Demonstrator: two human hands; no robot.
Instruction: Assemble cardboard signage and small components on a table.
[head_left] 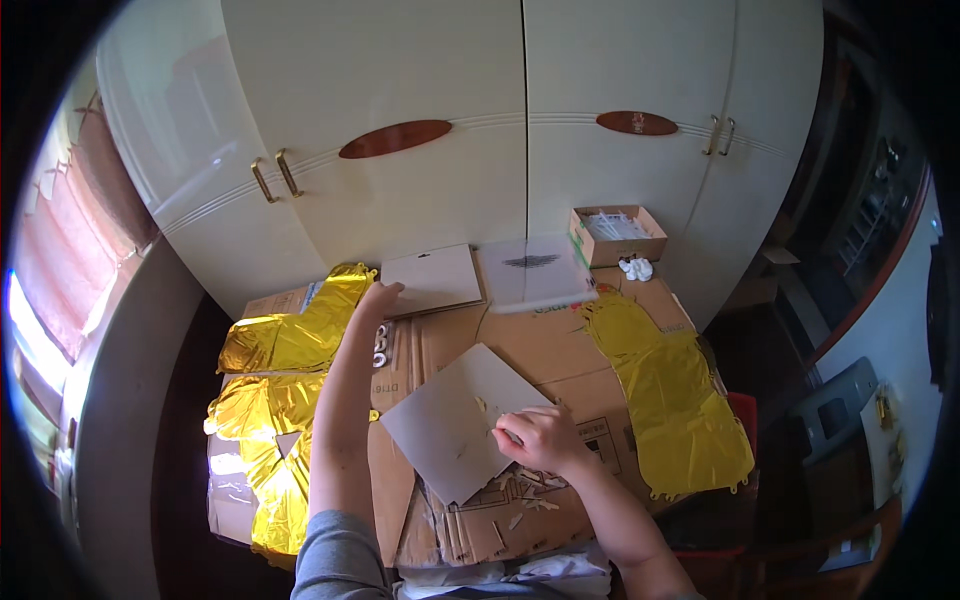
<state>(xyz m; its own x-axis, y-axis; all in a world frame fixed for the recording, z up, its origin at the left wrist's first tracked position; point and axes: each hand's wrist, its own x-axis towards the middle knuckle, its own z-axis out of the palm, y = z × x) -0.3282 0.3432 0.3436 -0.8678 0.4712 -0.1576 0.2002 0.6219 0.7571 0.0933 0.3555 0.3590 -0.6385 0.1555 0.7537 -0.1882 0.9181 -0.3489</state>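
My left hand [380, 298] reaches far forward to the left edge of a stack of pale grey boards [432, 277], beside a gold foil balloon [345, 295]. Most of its fingers are hidden behind the back of the hand, so its grip does not show. Nearer to me, a separate grey board [445, 420] lies turned at an angle on the cardboard. My right hand [540, 438] is over this board's right side, fingers curled closed; whatever is in them is too small to make out. Thin pale scraps [525, 490] lie just below that hand.
More crinkled gold foil [270, 400] covers the left side; a flat gold foil balloon [680, 410] lies right. At the back are a translucent plastic sheet [535, 275], an open box of clear slim pieces [618, 238] and a crumpled white wad [636, 268]. Cabinet doors [400, 190] stand behind.
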